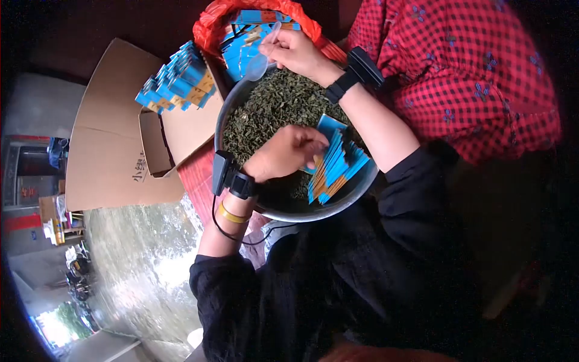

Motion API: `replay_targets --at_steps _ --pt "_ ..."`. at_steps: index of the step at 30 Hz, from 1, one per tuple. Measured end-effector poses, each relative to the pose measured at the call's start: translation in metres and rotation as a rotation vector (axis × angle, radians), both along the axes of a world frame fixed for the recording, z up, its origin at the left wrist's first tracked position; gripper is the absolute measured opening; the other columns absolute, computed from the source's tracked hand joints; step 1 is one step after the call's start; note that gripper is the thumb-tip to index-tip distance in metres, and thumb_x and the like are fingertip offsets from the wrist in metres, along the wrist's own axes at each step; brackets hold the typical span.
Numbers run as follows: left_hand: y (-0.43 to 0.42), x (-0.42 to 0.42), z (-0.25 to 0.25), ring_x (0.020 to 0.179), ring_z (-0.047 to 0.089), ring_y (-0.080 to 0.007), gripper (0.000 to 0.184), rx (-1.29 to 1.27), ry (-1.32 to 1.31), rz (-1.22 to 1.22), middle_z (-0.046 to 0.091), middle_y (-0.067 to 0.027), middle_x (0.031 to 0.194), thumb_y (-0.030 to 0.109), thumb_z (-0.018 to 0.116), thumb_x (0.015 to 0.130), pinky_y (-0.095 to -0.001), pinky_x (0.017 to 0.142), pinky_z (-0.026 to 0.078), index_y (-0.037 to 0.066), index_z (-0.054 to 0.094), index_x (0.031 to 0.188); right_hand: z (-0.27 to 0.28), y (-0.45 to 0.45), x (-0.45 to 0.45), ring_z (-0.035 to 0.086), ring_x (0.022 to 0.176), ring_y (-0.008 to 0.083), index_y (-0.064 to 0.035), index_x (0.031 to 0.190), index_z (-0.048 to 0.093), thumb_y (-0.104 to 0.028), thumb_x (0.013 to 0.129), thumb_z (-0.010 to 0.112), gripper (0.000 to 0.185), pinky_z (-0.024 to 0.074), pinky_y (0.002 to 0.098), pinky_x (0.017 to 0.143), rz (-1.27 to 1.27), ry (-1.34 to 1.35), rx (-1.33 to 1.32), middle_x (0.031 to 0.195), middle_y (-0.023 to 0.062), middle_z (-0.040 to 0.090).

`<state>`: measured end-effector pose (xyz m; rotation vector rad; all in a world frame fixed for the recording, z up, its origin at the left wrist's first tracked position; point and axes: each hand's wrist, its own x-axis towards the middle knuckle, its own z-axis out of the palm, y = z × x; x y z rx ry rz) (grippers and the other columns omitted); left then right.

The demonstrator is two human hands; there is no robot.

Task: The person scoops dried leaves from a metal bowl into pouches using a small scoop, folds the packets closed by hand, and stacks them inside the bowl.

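A metal basin (222, 114) holds dark, dry leaves (271, 99) that look like tea. My right hand (295, 54) pinches the handle of a clear plastic spoon (257, 66), whose bowl hangs over the basin's rim. Lower down, my left hand (286, 151) is over the leaves with its fingers bent together at the edge of a fanned stack of blue and orange packets (338, 166). The fingertips are slightly blurred, and what they pinch is hidden. The stack lies inside the basin, on its right side.
Beside the basin, an open cardboard box (114, 133) bears more blue packets (181, 78). A red plastic bag (208, 27) with blue packets is behind the basin. Red checked cloth (458, 72) lies at the right. A black cable (241, 241) hangs by my left wrist.
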<state>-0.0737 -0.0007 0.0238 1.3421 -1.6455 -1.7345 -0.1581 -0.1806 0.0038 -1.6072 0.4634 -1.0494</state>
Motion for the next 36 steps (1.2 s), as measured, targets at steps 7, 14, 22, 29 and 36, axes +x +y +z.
replay_targets --at_steps 7,14,22,29,36 --pt "-0.009 -0.002 -0.014 0.07 0.065 -0.0244 0.019 -0.579 -0.746 -0.059 0.064 -0.017 0.079 0.012 0.062 0.083 -0.0356 0.065 0.051 0.0 0.063 0.098 0.003 0.005 0.001 0.053 0.058 0.0052 -0.0029 0.097 0.061 -0.022 0.089 0.063 0.02 0.042 0.0187 0.05 0.034 -0.041 0.018 0.072 0.0005 0.06" --pt "-0.005 -0.013 -0.012 0.055 0.055 -0.0088 0.024 -0.018 -0.111 0.068 0.059 -0.0037 0.067 0.02 0.05 0.097 -0.0233 0.051 0.048 -0.001 0.062 0.098 0.0 0.007 0.006 0.055 0.062 0.0062 -0.0012 0.096 0.061 -0.019 0.09 0.062 0.019 0.0447 0.0199 0.051 0.052 -0.026 0.022 0.075 0.0021 0.06" --pt "-0.003 -0.021 -0.024 0.064 0.056 -0.0123 0.016 -0.367 -0.329 -0.053 0.061 -0.0064 0.071 0.012 0.061 0.087 -0.0271 0.063 0.047 -0.004 0.063 0.087 -0.006 0.007 0.012 0.056 0.062 0.0067 -0.0014 0.096 0.06 -0.019 0.09 0.062 0.018 0.046 0.0198 0.053 0.117 -0.049 0.027 0.074 0.0016 0.059" --pt "-0.011 0.029 0.008 0.07 0.051 -0.0061 0.011 -0.332 -0.101 0.195 0.056 0.0026 0.077 0.012 0.054 0.093 -0.0212 0.062 0.042 0.003 0.059 0.093 0.015 0.01 -0.007 0.053 0.057 0.0053 -0.0024 0.094 0.06 -0.028 0.094 0.055 0.026 0.0438 0.0192 0.051 -0.001 -0.035 0.074 0.069 0.0006 0.058" --pt "-0.034 0.077 -0.008 0.069 0.042 -0.0035 0.012 -0.568 0.072 0.598 0.048 0.006 0.074 0.016 0.054 0.095 -0.0197 0.061 0.037 0.006 0.058 0.092 0.031 0.002 -0.009 0.052 0.055 0.0051 -0.0058 0.095 0.06 -0.03 0.097 0.048 0.028 0.0441 0.0177 0.053 -0.194 -0.187 0.045 0.065 -0.0002 0.056"
